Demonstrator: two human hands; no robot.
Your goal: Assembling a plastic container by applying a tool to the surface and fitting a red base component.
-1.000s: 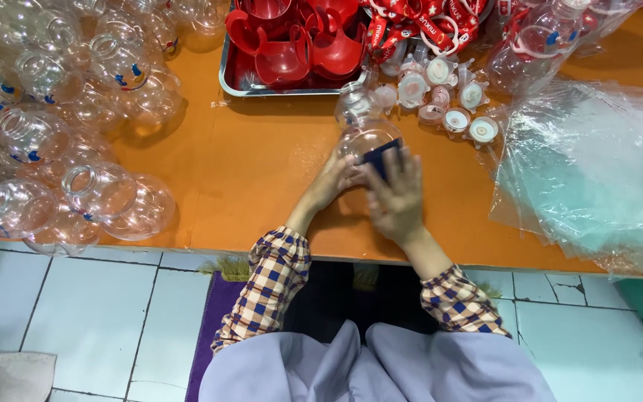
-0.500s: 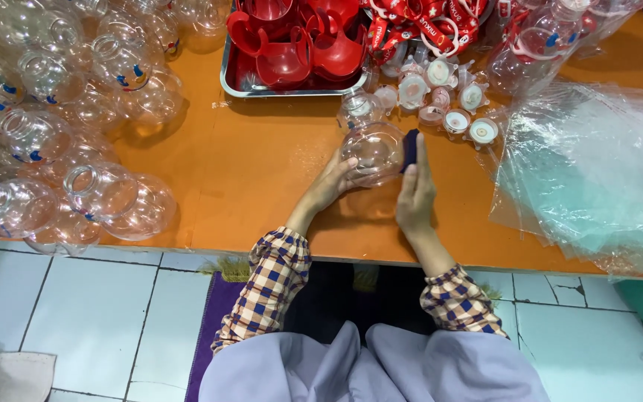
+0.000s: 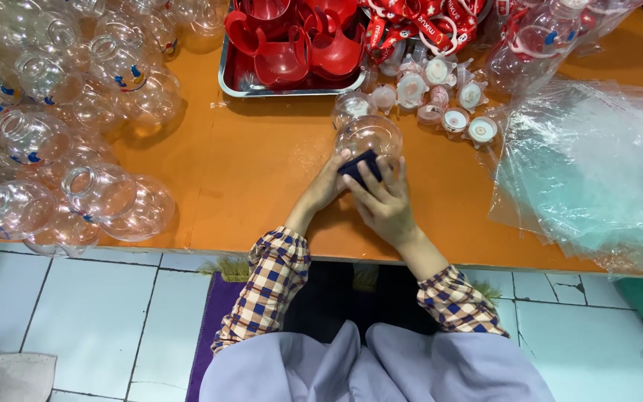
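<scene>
Round clear plastic bottles [image 3: 76,134] lie heaped along the left edge of the smooth orange tabletop [image 3: 247,179]. At the far edge a metal tray [image 3: 226,74] holds glossy red handle pieces [image 3: 292,45]. Near the front edge, mid-table, the left hand [image 3: 329,186] cups a clear globe-shaped bottle [image 3: 370,134], while the right hand [image 3: 385,205] presses a dark blue pad [image 3: 359,164] against it, fingers curled over. Small round caps [image 3: 448,97] sit just beyond. Crinkled clear bags [image 3: 589,171] cover the right edge.
</scene>
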